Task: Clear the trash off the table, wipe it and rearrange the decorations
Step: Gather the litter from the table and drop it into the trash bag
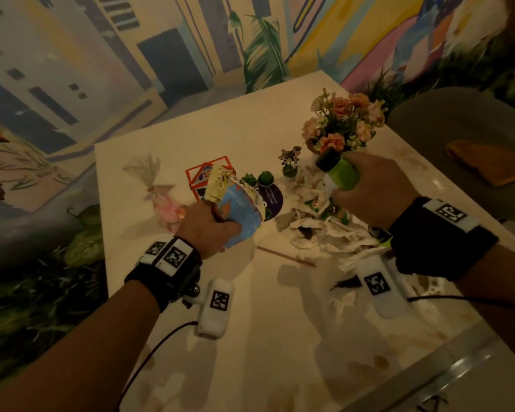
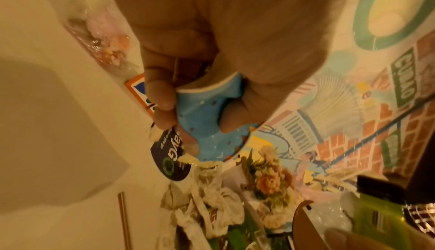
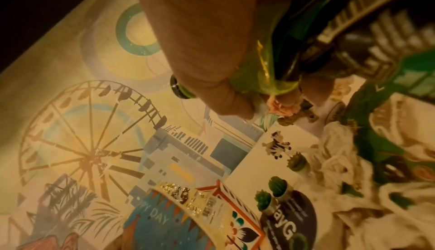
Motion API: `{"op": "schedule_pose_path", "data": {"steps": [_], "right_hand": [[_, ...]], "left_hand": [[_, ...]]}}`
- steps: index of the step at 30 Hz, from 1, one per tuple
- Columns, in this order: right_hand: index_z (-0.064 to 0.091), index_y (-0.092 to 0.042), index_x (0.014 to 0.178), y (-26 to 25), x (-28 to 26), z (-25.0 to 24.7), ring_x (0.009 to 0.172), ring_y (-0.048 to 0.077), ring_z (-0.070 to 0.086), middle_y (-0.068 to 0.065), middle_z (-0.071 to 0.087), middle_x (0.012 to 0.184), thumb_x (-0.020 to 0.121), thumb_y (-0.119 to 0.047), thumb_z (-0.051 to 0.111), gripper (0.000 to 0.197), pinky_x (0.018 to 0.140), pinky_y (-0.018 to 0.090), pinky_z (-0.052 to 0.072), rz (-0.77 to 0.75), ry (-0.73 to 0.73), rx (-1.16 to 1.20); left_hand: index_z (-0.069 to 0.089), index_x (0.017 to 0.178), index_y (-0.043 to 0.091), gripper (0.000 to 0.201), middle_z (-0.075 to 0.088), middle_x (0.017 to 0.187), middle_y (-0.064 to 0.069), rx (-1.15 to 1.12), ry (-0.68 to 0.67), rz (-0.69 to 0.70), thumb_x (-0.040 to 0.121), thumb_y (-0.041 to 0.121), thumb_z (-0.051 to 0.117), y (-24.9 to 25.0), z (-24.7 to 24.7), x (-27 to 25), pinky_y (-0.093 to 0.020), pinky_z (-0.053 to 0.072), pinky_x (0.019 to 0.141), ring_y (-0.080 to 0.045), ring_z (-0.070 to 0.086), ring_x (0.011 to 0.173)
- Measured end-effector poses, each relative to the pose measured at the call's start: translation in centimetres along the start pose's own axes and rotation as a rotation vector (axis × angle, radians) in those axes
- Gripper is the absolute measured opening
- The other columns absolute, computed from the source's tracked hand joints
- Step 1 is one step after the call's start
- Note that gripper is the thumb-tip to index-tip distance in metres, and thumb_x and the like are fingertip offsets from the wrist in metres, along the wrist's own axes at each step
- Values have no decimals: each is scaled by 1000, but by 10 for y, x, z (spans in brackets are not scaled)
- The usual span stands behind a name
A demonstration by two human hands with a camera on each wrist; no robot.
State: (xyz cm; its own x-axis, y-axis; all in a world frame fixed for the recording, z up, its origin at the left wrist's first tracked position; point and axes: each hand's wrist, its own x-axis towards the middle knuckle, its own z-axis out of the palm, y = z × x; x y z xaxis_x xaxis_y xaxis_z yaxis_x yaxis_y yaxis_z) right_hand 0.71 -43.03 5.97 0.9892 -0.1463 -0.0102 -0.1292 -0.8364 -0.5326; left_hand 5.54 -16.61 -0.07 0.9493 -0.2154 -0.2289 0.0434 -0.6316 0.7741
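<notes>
My left hand (image 1: 220,230) grips a blue party paper cup (image 1: 241,215) tilted above the white table (image 1: 176,150); a gold wrapper (image 1: 217,182) sticks out of its mouth. The left wrist view shows thumb and fingers curled round the cup (image 2: 212,138). My right hand (image 1: 350,187) holds a green bottle (image 1: 341,171) with a black cap, lifted over a heap of crumpled, stained napkins (image 1: 324,230). The decorations stand behind: a pink flower bouquet (image 1: 342,123), a zebra figure (image 1: 290,156), small cactus pots (image 1: 265,178) on a dark round coaster (image 1: 275,197), and an orange-framed box (image 1: 208,176).
A clear bag of pink sweets (image 1: 164,203) lies at the table's left. A thin brown stick (image 1: 286,256) lies in the middle. An orange cloth (image 1: 485,165) rests on a grey chair to the right. A mural wall runs behind the table.
</notes>
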Motion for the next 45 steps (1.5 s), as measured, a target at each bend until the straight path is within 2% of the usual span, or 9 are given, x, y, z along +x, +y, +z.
{"op": "schedule_pose_path", "data": {"steps": [6, 14, 20, 26, 31, 38, 41, 43, 45], "right_hand": [[54, -18, 86, -35, 9, 8, 63, 18, 49, -4, 51, 69, 76, -19, 67, 16, 60, 29, 39, -98, -34, 23], [47, -28, 79, -112, 1, 78, 73, 23, 52, -6, 51, 73, 77, -25, 65, 18, 65, 33, 42, -190, -230, -35], [46, -23, 103, -198, -20, 160, 85, 21, 55, -1, 56, 94, 82, -45, 64, 35, 72, 34, 44, -285, -456, -44], [37, -18, 103, -289, -52, 260, 83, 26, 52, 5, 53, 94, 85, -39, 61, 36, 68, 32, 39, -287, -643, -62], [29, -12, 131, -339, -82, 347, 92, 30, 53, 10, 52, 107, 90, -30, 53, 51, 73, 34, 43, -168, -818, 3], [48, -21, 114, -322, -108, 459, 92, 24, 58, 5, 57, 104, 75, -46, 63, 49, 82, 43, 53, 99, -818, 142], [49, -24, 113, -289, -110, 508, 102, 25, 58, 4, 56, 113, 69, -49, 64, 53, 88, 46, 52, 156, -848, 175], [47, -19, 120, -295, -115, 519, 110, 27, 54, 6, 52, 122, 74, -40, 68, 55, 95, 45, 48, 179, -837, 158], [45, -13, 127, -297, -117, 534, 115, 29, 53, 10, 52, 126, 78, -30, 71, 58, 97, 41, 47, 202, -862, 133]], "left_hand": [[65, 68, 14, 18, 65, 49, 6, -261, 155, -7, 51, 16, 69, -20, -44, -29, -25, 48, 36, -12, 59, 41], [62, 71, -15, 65, 63, 64, -21, -21, 371, -83, 45, 44, 62, -109, -122, -72, -35, 51, 53, -25, 60, 54], [65, 77, -2, 19, 62, 78, -14, 44, 409, -235, 70, 11, 76, -196, -173, -105, -37, 45, 67, -24, 57, 76], [61, 79, -13, 26, 61, 76, -23, 0, 284, -501, 70, 7, 76, -323, -222, -139, -38, 46, 64, -31, 60, 74], [37, 52, 8, 42, 36, 53, -7, 56, 137, -629, 77, 4, 71, -398, -239, -169, -24, 27, 48, -19, 39, 50], [34, 58, 12, 40, 37, 62, -5, 141, -106, -778, 82, 10, 66, -468, -216, -177, -24, 29, 45, -15, 40, 55], [59, 98, 6, 18, 61, 104, -14, 183, -282, -814, 87, 20, 64, -480, -204, -171, -31, 47, 74, -28, 60, 96], [41, 134, 3, 55, 52, 132, -15, 214, -373, -820, 89, 28, 61, -496, -192, -166, -33, 46, 92, -30, 52, 119], [33, 141, 5, 64, 48, 138, -15, 192, -403, -841, 90, 30, 61, -508, -184, -162, -34, 46, 94, -31, 49, 123]]}}
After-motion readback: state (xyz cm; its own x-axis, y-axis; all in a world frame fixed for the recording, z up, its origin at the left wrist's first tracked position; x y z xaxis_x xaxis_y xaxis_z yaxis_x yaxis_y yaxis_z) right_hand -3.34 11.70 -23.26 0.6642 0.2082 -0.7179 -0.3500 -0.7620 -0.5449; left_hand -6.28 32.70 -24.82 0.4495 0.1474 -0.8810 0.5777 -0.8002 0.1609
